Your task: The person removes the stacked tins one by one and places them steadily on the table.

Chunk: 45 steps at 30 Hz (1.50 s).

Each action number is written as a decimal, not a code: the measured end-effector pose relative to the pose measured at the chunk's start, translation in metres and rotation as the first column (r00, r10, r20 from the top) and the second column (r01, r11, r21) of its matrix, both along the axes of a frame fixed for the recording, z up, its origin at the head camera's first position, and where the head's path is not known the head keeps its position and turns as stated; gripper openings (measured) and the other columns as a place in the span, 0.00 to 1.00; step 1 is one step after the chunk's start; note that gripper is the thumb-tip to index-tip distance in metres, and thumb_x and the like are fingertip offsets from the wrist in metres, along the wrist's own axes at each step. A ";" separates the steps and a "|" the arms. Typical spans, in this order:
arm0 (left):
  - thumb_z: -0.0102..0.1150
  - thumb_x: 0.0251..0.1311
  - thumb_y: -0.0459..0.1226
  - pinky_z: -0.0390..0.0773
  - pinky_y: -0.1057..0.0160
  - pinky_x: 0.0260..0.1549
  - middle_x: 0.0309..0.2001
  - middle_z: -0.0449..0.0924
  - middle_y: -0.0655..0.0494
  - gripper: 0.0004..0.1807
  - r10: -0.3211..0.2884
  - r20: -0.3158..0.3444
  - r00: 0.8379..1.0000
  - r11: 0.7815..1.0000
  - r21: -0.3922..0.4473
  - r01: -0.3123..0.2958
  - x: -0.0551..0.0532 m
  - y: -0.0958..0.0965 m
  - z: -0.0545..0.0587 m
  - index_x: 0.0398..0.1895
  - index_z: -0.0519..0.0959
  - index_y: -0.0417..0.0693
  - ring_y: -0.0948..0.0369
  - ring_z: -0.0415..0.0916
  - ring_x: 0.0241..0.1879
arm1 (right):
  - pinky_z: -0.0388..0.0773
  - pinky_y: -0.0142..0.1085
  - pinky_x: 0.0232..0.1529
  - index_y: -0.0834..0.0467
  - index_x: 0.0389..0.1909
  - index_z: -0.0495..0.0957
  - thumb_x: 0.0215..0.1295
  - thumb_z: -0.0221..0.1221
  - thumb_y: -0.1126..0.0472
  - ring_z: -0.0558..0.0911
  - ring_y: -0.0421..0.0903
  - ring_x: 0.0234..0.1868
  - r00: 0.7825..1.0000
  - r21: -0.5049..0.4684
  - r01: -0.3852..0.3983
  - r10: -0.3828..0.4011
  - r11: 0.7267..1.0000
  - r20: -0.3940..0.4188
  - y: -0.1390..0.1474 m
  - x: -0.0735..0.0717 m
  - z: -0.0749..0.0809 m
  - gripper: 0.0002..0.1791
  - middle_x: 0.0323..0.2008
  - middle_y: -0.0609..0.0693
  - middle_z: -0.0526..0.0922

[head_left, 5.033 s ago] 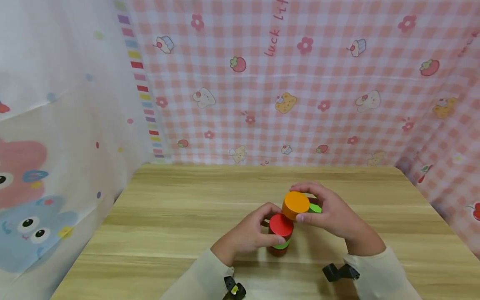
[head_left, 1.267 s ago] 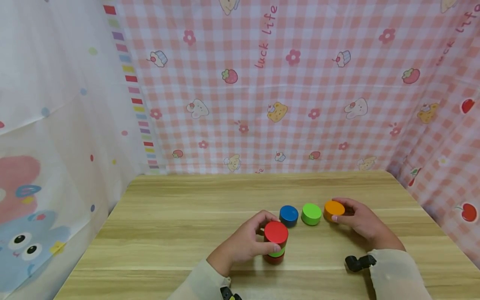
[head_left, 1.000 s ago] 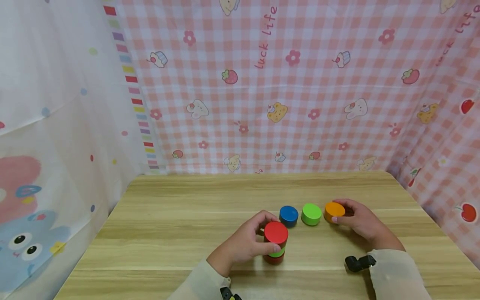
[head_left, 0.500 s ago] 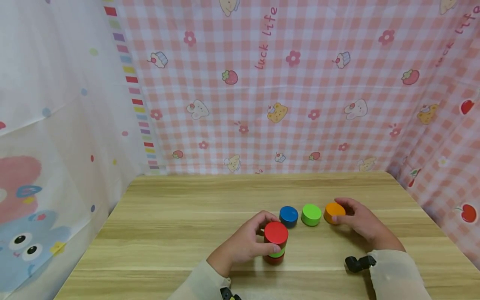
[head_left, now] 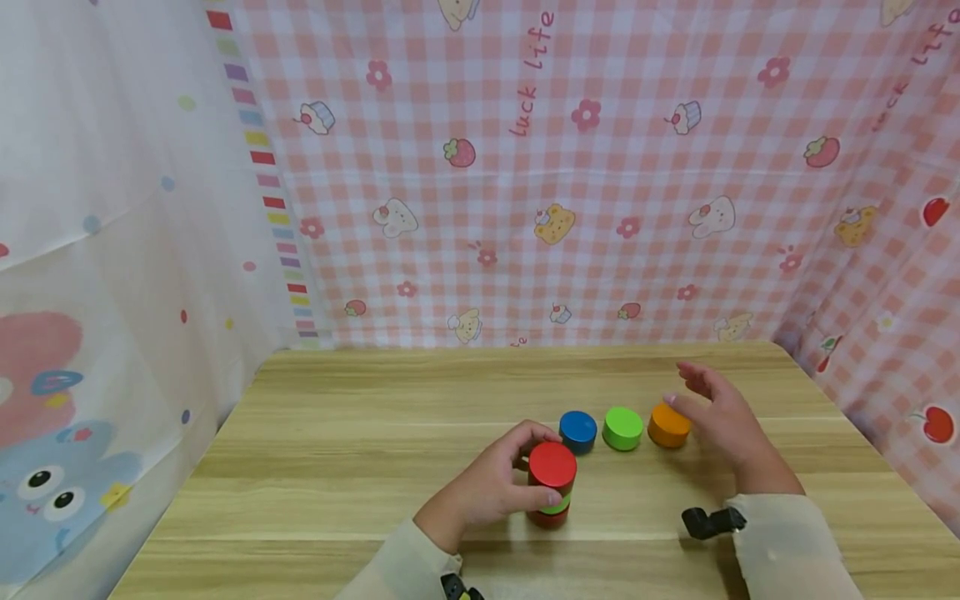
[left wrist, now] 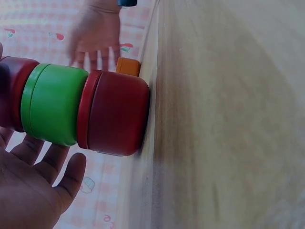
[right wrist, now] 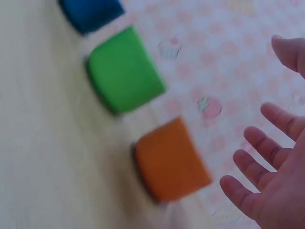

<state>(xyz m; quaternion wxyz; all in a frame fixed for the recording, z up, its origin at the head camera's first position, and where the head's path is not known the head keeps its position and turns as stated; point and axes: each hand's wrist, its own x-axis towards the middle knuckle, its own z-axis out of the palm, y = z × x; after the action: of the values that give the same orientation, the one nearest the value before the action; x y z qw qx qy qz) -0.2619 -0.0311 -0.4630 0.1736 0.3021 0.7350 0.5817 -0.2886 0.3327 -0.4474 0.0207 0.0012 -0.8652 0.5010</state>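
My left hand (head_left: 491, 475) grips an upright stack of small round lidded jars, thumb in front and fingers behind. In the left wrist view the stack runs from a bottom red jar (left wrist: 119, 112) on the table through a green jar (left wrist: 55, 102) to a top red jar (head_left: 552, 467). My right hand (head_left: 723, 417) hovers just above and to the right of an orange jar (head_left: 669, 427). Its fingers are spread with nothing between them, and the right wrist view shows a gap between fingertips and orange jar.
A green jar (head_left: 622, 428) and a blue jar (head_left: 577, 431) stand in a row left of the orange one, the blue just behind the stack. The wooden table (head_left: 360, 417) ends at a pink checked cloth (head_left: 480, 250) behind.
Five seconds ago my right hand held the orange jar beside the stack; it then stood at the row's right end. Since half a second ago that hand has let go and risen. Left hand unchanged lately.
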 end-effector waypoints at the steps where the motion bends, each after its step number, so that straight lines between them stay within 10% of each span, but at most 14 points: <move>1: 0.75 0.61 0.39 0.75 0.49 0.60 0.57 0.80 0.63 0.32 -0.002 0.000 1.000 1.000 -0.002 0.002 0.000 0.000 0.000 0.67 0.72 0.50 0.58 0.76 0.58 | 0.57 0.70 0.73 0.59 0.83 0.53 0.76 0.61 0.42 0.55 0.69 0.80 1.000 -0.009 -0.003 0.003 1.000 -0.023 -0.002 0.001 0.004 0.46 0.81 0.66 0.56; 11: 0.76 0.59 0.39 0.74 0.52 0.61 0.56 0.81 0.65 0.35 -0.014 -0.017 1.000 1.000 -0.022 0.013 -0.002 -0.002 0.003 0.69 0.72 0.50 0.61 0.76 0.58 | 0.59 0.67 0.74 0.61 0.80 0.60 0.76 0.63 0.52 0.60 0.63 0.79 0.975 -0.038 -0.078 0.068 0.996 -0.213 -0.040 0.018 0.039 0.39 0.79 0.60 0.63; 23: 0.76 0.59 0.41 0.74 0.53 0.62 0.58 0.80 0.67 0.34 -0.019 0.010 1.000 0.997 -0.069 0.020 -0.004 -0.002 0.001 0.68 0.73 0.54 0.62 0.74 0.61 | 0.60 0.67 0.74 0.62 0.76 0.65 0.75 0.63 0.57 0.63 0.59 0.77 0.947 -0.024 -0.187 0.174 0.982 -0.272 -0.061 0.026 0.045 0.33 0.76 0.58 0.67; 32: 0.78 0.57 0.40 0.69 0.46 0.67 0.58 0.80 0.69 0.31 -0.028 0.030 0.999 0.993 -0.117 0.032 -0.004 -0.001 -0.002 0.63 0.75 0.65 0.62 0.72 0.63 | 0.67 0.27 0.67 0.60 0.74 0.68 0.74 0.63 0.63 0.67 0.52 0.73 0.904 -0.003 -0.289 0.272 0.957 -0.329 -0.072 0.032 0.046 0.30 0.73 0.56 0.71; 45: 0.79 0.57 0.38 0.71 0.47 0.67 0.57 0.80 0.70 0.31 -0.025 0.083 0.996 0.988 -0.147 0.038 -0.002 -0.001 -0.002 0.62 0.75 0.66 0.62 0.73 0.64 | 0.72 0.59 0.68 0.55 0.70 0.74 0.69 0.67 0.64 0.72 0.38 0.68 0.835 0.051 -0.448 0.438 0.893 -0.334 -0.094 0.034 0.044 0.29 0.68 0.52 0.76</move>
<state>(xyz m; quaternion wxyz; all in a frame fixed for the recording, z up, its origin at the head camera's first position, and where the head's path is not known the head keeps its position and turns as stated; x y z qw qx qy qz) -0.2642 -0.0316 -0.4648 0.2345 0.2760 0.7638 0.5342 -0.2543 0.2387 -0.4030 0.0519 0.2865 -0.8174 0.4971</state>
